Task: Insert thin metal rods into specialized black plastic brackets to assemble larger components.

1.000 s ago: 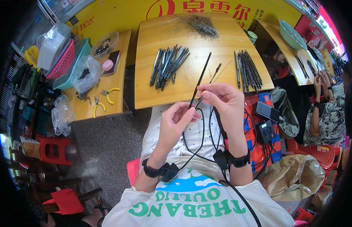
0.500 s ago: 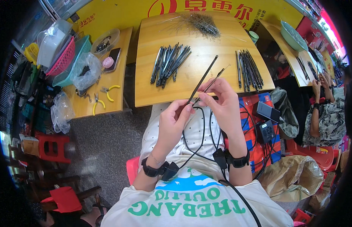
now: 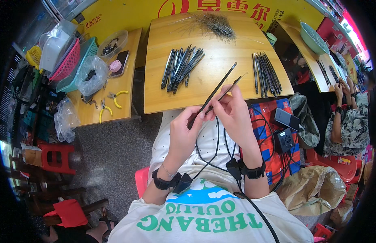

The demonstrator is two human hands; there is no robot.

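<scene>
My left hand is closed, pinching a long thin black strip that slants up to the right. My right hand is closed on a second thin dark strip, with a fine wire loop beyond its upper end. The lower ends of both strips come together between my fingertips, where details are hidden. Ahead on the wooden table lie a loose pile of black strips at left and a neater bundle at right. A tangle of thin wires lies at the far edge.
On the left side table, pliers, a phone, a plastic bag and stacked baskets stand close together. Black cables hang across my lap. At right are black boxes, an open sack and another person's hands.
Both strips have shifted slightly right, and the two now lie closer to parallel. My right hand has turned and its fingers have drawn in toward my left fingertips.
</scene>
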